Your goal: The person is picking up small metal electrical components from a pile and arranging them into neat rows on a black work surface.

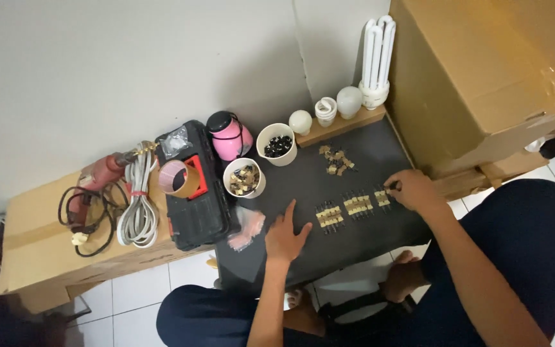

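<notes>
My left hand [287, 236] rests flat on the dark table top [367, 225], fingers spread, just left of a row of small yellow-and-black parts [329, 216]. A second group [358, 204] lies to its right. My right hand [411, 189] pinches a small dark part at the right end of the row, beside a third group [382, 196]. A loose pile of the same parts [336, 160] lies farther back. Two white cups stand behind: one [244, 178] holds yellowish parts, the other [276, 144] black ones.
A black toolbox [200, 212] with a tape roll [178, 178] and a pink bottle [229, 136] sits left. A drill [101, 172] and white cable [139, 212] lie on a cardboard box. Lamps [376, 61] stand on a wooden strip. A large carton [483, 77] is at right.
</notes>
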